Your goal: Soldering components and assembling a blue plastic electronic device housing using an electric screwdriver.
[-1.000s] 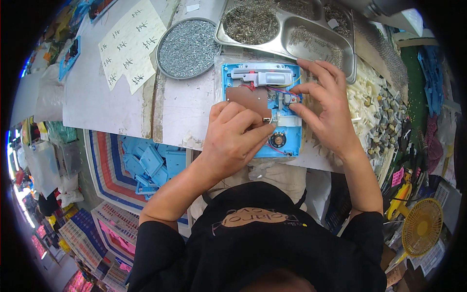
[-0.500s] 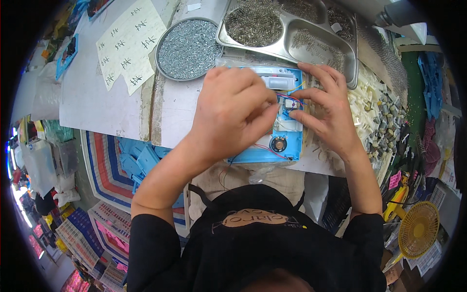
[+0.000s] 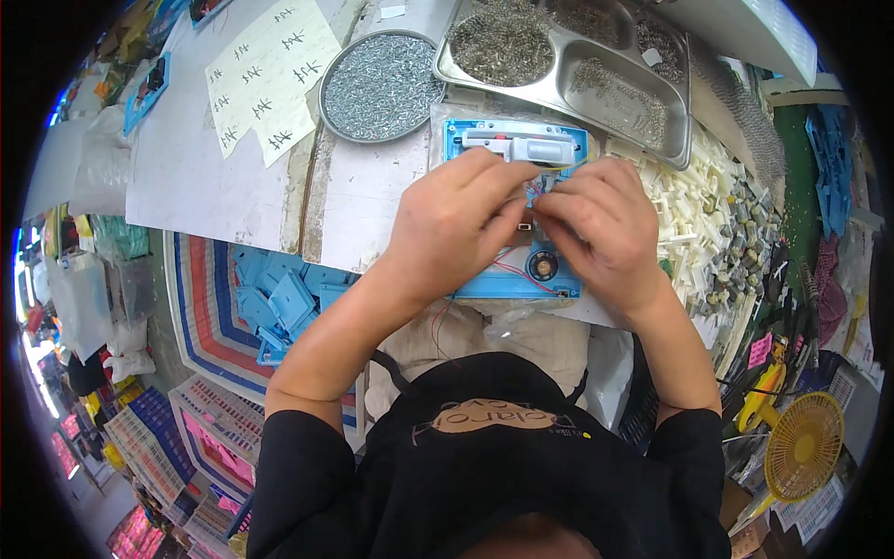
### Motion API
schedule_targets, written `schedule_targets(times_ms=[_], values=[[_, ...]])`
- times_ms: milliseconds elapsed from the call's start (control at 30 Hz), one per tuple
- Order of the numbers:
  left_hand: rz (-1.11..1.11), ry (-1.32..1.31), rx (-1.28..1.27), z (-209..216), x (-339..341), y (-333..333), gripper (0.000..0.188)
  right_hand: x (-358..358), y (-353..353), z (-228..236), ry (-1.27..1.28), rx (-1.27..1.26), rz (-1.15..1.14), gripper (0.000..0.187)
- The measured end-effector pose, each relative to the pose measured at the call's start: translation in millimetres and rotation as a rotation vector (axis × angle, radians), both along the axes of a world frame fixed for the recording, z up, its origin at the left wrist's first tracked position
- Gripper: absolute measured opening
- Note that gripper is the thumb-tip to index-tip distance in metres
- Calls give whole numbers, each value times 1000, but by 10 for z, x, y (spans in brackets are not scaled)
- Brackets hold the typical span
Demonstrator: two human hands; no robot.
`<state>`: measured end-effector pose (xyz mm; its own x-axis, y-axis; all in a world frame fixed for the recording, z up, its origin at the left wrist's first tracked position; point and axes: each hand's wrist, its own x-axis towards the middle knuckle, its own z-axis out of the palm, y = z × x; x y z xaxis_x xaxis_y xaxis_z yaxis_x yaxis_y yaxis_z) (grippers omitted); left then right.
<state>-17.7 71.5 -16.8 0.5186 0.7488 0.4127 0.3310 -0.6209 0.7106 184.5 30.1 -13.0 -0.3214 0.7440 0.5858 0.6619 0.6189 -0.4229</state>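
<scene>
Left hand (image 3: 456,222) and right hand (image 3: 605,228) meet over the middle of a blue plastic casing (image 3: 498,286), fingers curled, each thumb drawn close to its forefinger. Their tips nearly touch at a small tangle of thin blue and purplish wires (image 3: 534,193); whether either hand grips them cannot be told.

Open and shallow, the casing lies flat on the workbench (image 3: 358,200) beneath both hands. Its near strip shows bare blue plastic, loose red wires (image 3: 507,267) and, by the right fingers, a round dark speaker (image 3: 541,265). The hands cover much of the middle. Beyond the fingertips, a white and pale grey part (image 3: 545,151) runs along the far side, a yellow wire beside it.

To the right of the right hand spreads a heap of cream plastic pieces (image 3: 689,205). Farther off stand a round dish (image 3: 382,141) of small metal pieces and a steel compartment tray (image 3: 549,83).
</scene>
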Motion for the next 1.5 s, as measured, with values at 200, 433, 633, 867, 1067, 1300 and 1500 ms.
schedule_targets(times_ms=[200,433,633,867,1067,1300,1500], values=[[-141,109,161,-33,-25,109,25,111,-76,64,82,-84,51,34],[-16,12,252,-152,-99,110,26,170,104,96,132,-261,-197,25],[89,23,273,-211,-110,128,18,-5,128,126,48,-124,-57,19],[138,-42,196,-234,-159,87,15,-164,122,115,-99,-61,-48,24],[293,-46,5,-309,-300,150,14,-68,109,129,-42,-78,-97,21],[418,-220,322,116,-7,-83,24,106,65,49,183,-187,-216,12],[78,-104,-350,191,253,-131,26,114,61,107,196,-171,-145,14]])
